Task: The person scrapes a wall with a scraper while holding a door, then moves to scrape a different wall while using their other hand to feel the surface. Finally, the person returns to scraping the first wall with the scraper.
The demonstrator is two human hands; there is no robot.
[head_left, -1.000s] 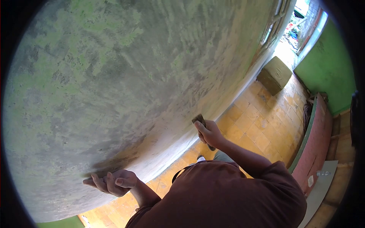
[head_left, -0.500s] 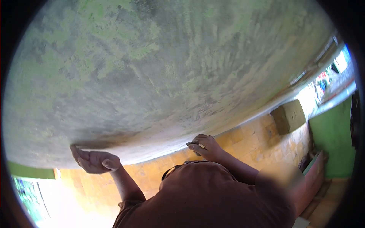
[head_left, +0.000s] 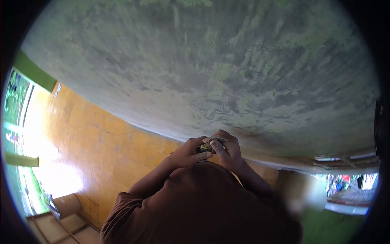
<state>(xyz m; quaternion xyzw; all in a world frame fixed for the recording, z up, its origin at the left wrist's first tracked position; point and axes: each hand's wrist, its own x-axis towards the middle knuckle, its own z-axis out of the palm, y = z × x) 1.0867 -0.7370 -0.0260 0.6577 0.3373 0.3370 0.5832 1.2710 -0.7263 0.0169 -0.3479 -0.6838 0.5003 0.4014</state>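
Observation:
My two hands meet in front of my chest, close to the scraped wall (head_left: 162,57) with its worn green paint and grey patches. A small flat grey-brown piece (head_left: 215,139) with a dark, yellow-edged part is between them; its exact kind I cannot make out. My right hand (head_left: 229,151) grips it from the right, thumb pressed on top. From the left, my left hand (head_left: 187,153) closes its curled fingers and thumb on the dark, yellow-edged side. Both hands are apart from the wall surface.
Orange floor tiles (head_left: 105,142) run along the wall's foot. At lower left stands brown wooden furniture (head_left: 61,227) beside a bright opening. A brown box-like block (head_left: 286,179) is at the right, near a green wall (head_left: 325,225) and a window (head_left: 345,185).
My left hand, open by the wall before, has moved right to meet my right hand and closed on the held piece. My view has turned, showing more floor on the left.

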